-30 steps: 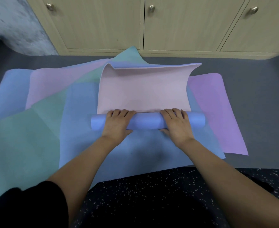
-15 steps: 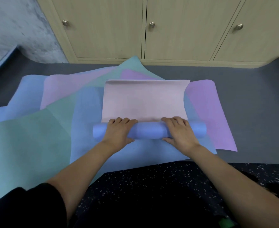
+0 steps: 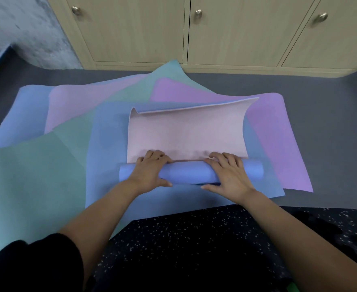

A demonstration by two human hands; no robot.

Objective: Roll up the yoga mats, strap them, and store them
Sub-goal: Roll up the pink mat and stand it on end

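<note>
A blue yoga mat with a pale pink inner face is partly rolled into a tube [image 3: 191, 172] lying crosswise in front of me. Its loose remaining part [image 3: 186, 133] stretches away from the roll, and the far edge curls up. My left hand [image 3: 152, 170] grips the roll's left part, fingers curled over its top. My right hand [image 3: 228, 172] grips the right part the same way, thumb on the near side. Under the roll lie several flat mats: a blue one [image 3: 108, 144], a teal one [image 3: 26, 178], a purple one [image 3: 278, 144] and a pink one [image 3: 72, 106].
Wooden cabinets [image 3: 194, 34] with round knobs stand shut along the far side. Grey floor [image 3: 331, 133] shows to the right of the mats. Dark speckled flooring [image 3: 194, 239] lies close to me. A rough grey wall [image 3: 21, 28] stands at far left.
Both hands have pushed the roll forward, so the loose part is shorter. Its far edge, flat half a second ago, now curls up again.
</note>
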